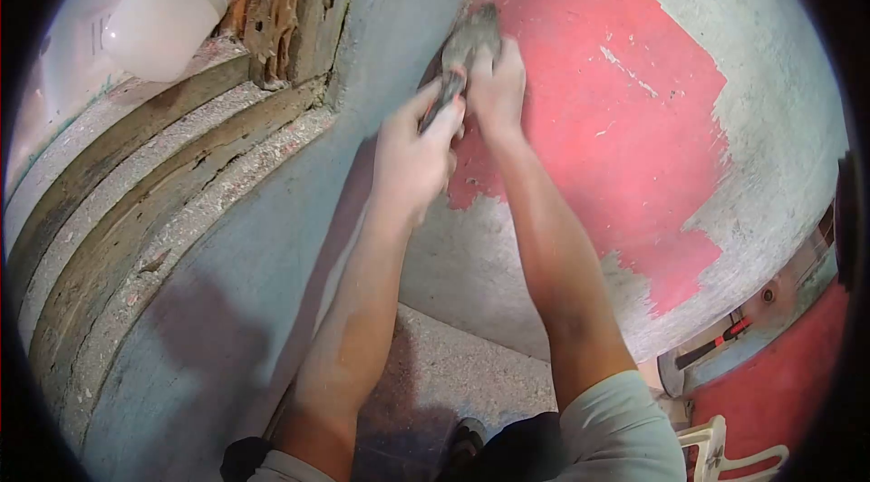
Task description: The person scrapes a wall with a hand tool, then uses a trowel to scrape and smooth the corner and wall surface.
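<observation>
Across the right of the view, the wall [770, 120] shows bare grey around a broad patch of red paint [616, 138]; uneven pressure there could gouge the surface. Left of the adjoining blue-grey wall [399, 20], the stepped ledge [272, 145] has rough edges that could graze my left forearm [353, 301] if a stroke ran wide. Above the ledge hangs a white light bulb [168, 15], well apart from my hands, breakable by a careless backswing. My left hand [410, 156] is wrapped round the handle [440, 105] of a scraper [471, 40]; my right fingers press its blade, though I cannot tell whether the thumb pinches it. The scraper is at the patch's upper left margin, where a snagged edge could slip and cut those fingers.
</observation>
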Demonstrator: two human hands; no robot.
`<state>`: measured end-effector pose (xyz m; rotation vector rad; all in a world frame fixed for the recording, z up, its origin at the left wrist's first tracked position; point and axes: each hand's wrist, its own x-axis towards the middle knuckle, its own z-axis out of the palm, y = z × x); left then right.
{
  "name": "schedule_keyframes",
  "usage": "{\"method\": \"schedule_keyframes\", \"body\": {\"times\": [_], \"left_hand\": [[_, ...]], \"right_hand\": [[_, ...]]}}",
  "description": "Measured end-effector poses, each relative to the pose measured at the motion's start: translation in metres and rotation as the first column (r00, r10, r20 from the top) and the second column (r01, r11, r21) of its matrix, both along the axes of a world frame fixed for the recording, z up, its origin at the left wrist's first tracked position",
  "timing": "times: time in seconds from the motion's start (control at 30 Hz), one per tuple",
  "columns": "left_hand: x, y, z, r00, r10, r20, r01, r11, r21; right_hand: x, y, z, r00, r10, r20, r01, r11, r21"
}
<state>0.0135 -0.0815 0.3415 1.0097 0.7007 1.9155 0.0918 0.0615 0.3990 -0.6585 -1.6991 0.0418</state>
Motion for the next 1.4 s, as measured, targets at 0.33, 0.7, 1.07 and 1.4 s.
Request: {"method": "schedule_keyframes", "body": {"times": [0.33,0.7,1.07,1.4], "left_hand": [[0.009,-0.019,-0.012,0.999,-0.035,-0.022,0.033,0.996,-0.083],[0.0,-0.033,0.007,0.984,-0.046,-0.17,-0.001,0.964,-0.265],[0.003,-0.042,0.032,0.984,-0.005,-0.178,-0.048,0.955,-0.292],[0.001,-0.047,0.053,0.967,0.032,-0.253,-0.111,0.946,-0.306]], "right_hand": [[0.006,-0.017,-0.02,0.999,-0.032,0.006,0.033,0.986,-0.166],[0.006,-0.014,-0.021,0.989,0.149,-0.004,-0.148,0.979,-0.139],[0.003,-0.016,-0.02,0.96,0.263,-0.094,-0.278,0.934,-0.224],[-0.004,-0.008,-0.009,0.956,0.269,-0.117,-0.281,0.954,-0.106]]}}
